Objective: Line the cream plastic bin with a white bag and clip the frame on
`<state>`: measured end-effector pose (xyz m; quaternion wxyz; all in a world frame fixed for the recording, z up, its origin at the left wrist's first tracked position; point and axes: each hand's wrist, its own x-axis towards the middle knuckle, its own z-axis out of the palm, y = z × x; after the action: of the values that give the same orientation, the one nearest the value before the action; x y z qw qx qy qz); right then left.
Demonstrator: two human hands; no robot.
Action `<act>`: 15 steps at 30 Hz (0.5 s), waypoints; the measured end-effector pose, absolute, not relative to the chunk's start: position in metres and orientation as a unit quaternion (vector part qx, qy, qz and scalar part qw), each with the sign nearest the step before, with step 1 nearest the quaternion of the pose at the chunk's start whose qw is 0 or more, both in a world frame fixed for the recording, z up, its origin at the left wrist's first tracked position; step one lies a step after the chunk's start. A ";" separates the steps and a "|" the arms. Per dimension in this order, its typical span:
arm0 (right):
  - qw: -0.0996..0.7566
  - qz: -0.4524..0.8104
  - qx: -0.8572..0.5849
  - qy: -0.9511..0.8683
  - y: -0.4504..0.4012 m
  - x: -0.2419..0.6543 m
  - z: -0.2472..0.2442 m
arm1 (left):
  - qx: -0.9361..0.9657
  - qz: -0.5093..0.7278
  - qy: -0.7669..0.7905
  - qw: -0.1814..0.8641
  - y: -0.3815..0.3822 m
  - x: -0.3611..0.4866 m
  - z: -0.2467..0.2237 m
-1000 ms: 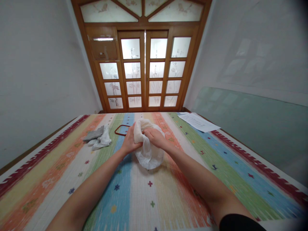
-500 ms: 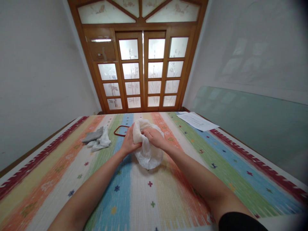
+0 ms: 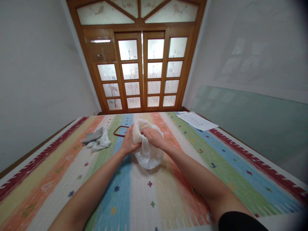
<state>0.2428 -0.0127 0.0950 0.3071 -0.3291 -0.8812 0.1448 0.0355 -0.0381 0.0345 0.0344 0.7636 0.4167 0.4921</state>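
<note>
A white, thin, bag-like cloth [image 3: 149,156] is bunched up between my hands over the middle of the striped tablecloth. My left hand [image 3: 130,141] grips its left edge, fingers wrapped round the rim. At its upper right, my right hand [image 3: 153,136] pinches the cloth near the opening, with the fingertips partly hidden in the folds. Just left of the cloth lies a dark red rounded frame [image 3: 119,131], its right end hidden behind my left hand.
Farther left on the table [image 3: 141,199] are a grey cloth [image 3: 92,136] and a crumpled white cloth [image 3: 102,141]. Printed paper sheets [image 3: 197,122] lie at the back right. A glass panel [image 3: 252,118] leans on the right wall; wooden doors [image 3: 143,72] stand behind.
</note>
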 end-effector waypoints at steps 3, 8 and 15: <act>0.308 0.143 -0.329 -0.881 -0.012 0.243 0.095 | 0.764 0.489 0.419 0.036 -0.038 0.035 0.035; 0.306 0.136 -0.325 -0.885 -0.012 0.243 0.094 | 0.767 0.488 0.414 0.040 -0.037 0.033 0.034; 0.303 0.131 -0.321 -0.888 -0.014 0.244 0.097 | 0.770 0.491 0.399 0.078 -0.035 0.028 0.033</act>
<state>0.2441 -0.0139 0.0971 0.3028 -0.3210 -0.8878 0.1309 0.0285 -0.0353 0.0325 0.0785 0.7704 0.3992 0.4908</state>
